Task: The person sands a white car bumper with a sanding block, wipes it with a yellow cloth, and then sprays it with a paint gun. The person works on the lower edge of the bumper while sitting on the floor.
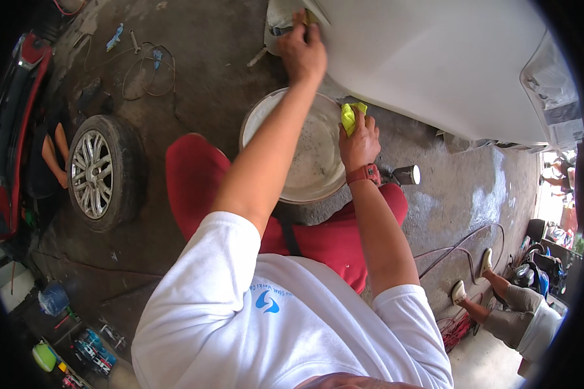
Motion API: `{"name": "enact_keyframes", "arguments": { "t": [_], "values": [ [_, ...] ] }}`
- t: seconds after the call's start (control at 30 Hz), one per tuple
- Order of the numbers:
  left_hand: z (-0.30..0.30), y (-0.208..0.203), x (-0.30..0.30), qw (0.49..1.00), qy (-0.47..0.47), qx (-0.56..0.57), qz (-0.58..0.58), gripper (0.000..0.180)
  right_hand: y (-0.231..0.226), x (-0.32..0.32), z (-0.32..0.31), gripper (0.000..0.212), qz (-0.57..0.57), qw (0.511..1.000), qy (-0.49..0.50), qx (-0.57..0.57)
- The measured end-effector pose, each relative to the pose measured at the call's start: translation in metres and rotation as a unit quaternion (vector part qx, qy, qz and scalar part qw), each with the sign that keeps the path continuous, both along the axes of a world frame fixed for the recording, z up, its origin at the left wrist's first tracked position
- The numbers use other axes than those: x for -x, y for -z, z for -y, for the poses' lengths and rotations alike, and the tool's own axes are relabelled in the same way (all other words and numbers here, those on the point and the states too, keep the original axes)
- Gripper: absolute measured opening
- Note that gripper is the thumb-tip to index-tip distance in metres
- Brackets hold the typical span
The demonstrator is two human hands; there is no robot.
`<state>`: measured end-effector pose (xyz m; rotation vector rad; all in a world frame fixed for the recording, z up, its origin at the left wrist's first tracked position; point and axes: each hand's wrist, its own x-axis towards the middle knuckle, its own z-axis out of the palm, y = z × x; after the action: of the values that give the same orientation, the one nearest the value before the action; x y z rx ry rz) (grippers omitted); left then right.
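Note:
My left hand point(303, 57) is raised to the lower edge of a white car body panel point(435, 61). Its fingers are bent around a small yellowish-brown thing, mostly hidden, that I cannot make out. In my closed right hand point(360, 142) is a bright yellow-green cloth point(353, 118), held over the right rim of a round white basin point(256, 117). Cloudy water with dark specks shows inside the basin, which stands on the floor between my knees. My left forearm crosses above it and hides part of it.
A can point(405, 175) stands right of my right wrist. To the left are a wheel point(94, 172), another person's arms point(53, 155) and a red car part point(29, 55). Hoses point(461, 249) cross the floor. Someone in shorts point(516, 318) is at lower right; tools point(94, 350) lie lower left.

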<state>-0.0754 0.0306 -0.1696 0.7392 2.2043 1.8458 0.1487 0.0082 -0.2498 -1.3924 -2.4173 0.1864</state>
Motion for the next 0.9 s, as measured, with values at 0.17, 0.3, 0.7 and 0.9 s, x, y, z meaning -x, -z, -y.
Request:
{"name": "enact_keyframes", "arguments": {
  "t": [0.17,0.3,0.7,0.9],
  "values": [
    [0.015,0.006,-0.12,0.964,-0.042,-0.031,-0.261,0.056,0.031,-0.012,-0.009,0.049,-0.027,0.999,-0.016,-0.018],
    [0.034,0.021,-0.148,0.987,0.021,-0.062,-0.147,0.05,0.036,-0.015,-0.013,0.049,-0.151,0.977,0.036,0.145],
    [0.178,0.022,-0.002,0.756,0.191,-0.375,0.501,0.057,-0.007,-0.004,0.002,0.06,-0.085,0.996,-0.012,-0.016],
    [0.208,0.022,-0.007,0.751,0.251,-0.349,0.501,0.06,-0.027,-0.012,0.012,0.067,-0.121,0.991,-0.025,-0.051]
  ]
}}
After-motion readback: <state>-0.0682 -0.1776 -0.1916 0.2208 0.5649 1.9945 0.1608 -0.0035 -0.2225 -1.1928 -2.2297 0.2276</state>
